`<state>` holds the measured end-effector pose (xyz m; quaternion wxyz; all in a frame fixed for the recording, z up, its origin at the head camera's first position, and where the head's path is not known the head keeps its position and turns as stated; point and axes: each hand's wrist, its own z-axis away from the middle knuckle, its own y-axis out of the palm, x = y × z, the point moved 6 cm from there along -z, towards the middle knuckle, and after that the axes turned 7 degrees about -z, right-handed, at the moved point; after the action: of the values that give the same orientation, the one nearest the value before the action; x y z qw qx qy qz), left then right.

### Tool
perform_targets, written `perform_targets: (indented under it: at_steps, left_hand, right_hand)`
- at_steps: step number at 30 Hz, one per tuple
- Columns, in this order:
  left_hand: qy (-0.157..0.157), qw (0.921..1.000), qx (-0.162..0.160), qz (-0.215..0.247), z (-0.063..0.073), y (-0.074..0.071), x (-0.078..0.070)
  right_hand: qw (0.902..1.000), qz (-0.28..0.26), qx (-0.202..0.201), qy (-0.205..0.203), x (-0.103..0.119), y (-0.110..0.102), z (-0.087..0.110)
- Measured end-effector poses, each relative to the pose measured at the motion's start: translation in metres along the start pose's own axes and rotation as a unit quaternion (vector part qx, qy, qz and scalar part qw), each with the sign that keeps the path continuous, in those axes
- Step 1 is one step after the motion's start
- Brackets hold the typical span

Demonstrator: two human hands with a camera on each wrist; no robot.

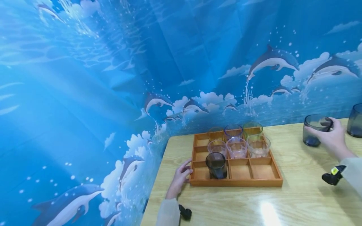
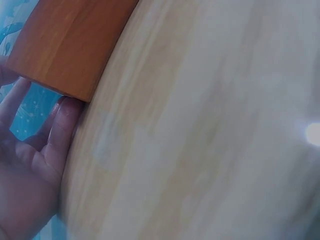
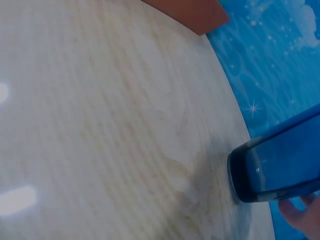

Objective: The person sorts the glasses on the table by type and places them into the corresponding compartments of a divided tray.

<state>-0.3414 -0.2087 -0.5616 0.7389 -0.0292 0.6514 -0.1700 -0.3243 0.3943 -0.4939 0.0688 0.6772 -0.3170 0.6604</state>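
My right hand (image 1: 329, 138) grips a dark tinted glass (image 1: 312, 133) round its side at the table's right, thumb on the near side. In the right wrist view, that glass (image 3: 280, 165) shows its base close to the tabletop, and fingertips show at the edge. My left hand (image 1: 181, 177) touches the left side of an orange-brown divided wooden tray (image 1: 237, 182), fingers extended against it near the front corner. Another dark glass (image 1: 216, 166) stands in the tray's front row, second compartment from the left. Behind it are two rows of glasses, including a pinkish one (image 1: 237, 148).
A further dark glass (image 1: 354, 121) stands at the far right, beyond my right hand. The back row holds an amber-tinted glass (image 1: 216, 134), a blue-rimmed one (image 1: 233, 131) and a yellow-green one (image 1: 252, 129). A blue dolphin-print backdrop (image 1: 181, 62) borders the pale wooden table (image 1: 226, 204).
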Motion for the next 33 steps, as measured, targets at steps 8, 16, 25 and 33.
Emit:
perform_targets:
  at_steps: [8,16,25,33]
  left_hand:
    - [-0.006,0.9999,0.011,0.0,0.014,0.002,-0.022]
    - [0.003,0.9999,0.014,0.004,0.02,0.004,-0.03]
    - [0.001,1.0,-0.004,-0.002,0.0,0.0,0.0]
    - [0.002,1.0,-0.002,-0.002,0.001,0.0,0.002]
  right_hand:
    - [0.9976,0.003,0.048,-0.05,0.009,0.01,0.024]
    - [0.9934,-0.025,0.057,-0.096,0.026,0.014,0.051]
    - [0.9865,-0.041,0.096,-0.126,0.074,0.03,0.095]
    - [0.9814,-0.057,0.121,-0.138,0.105,0.046,0.122]
